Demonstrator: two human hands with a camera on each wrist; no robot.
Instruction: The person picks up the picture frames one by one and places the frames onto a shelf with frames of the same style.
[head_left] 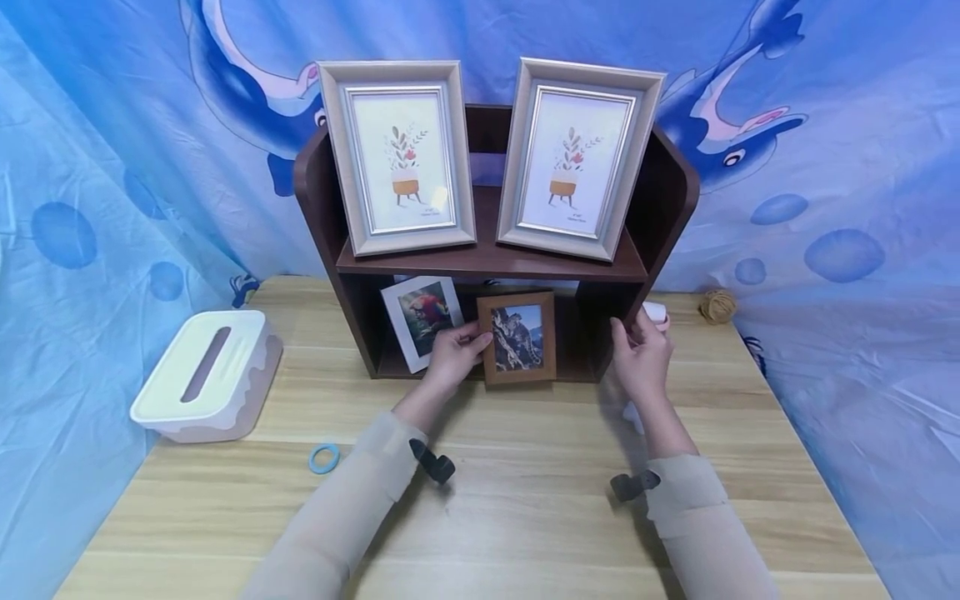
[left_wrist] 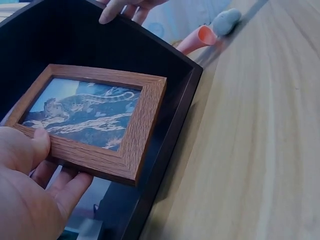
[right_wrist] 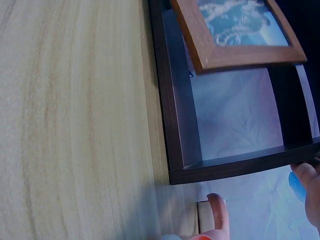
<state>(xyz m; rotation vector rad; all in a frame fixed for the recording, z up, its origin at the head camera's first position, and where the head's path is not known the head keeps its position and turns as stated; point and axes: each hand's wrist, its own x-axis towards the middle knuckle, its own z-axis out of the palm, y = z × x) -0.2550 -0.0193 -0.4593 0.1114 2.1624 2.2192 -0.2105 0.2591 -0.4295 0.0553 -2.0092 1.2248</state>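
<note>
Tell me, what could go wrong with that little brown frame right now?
The left hand pinches the brown frame by one edge only, so it might twist or slip from that grip. It sits close to the white frame in the lower shelf and could knock it over. Jolting the shelf may also tip the two big frames leaning on top.

Both forearms reach forward, left hand [head_left: 452,354] with fingers and thumb pinched, right hand [head_left: 641,354] raised, fingers loosely extended.

Light wood counter [head_left: 525,500] has a dark brown shelf unit [head_left: 675,200] at the back, white tissue box [head_left: 206,375] on the left, blue ring [head_left: 324,458] near it, twine ball [head_left: 718,306] far right.
</note>
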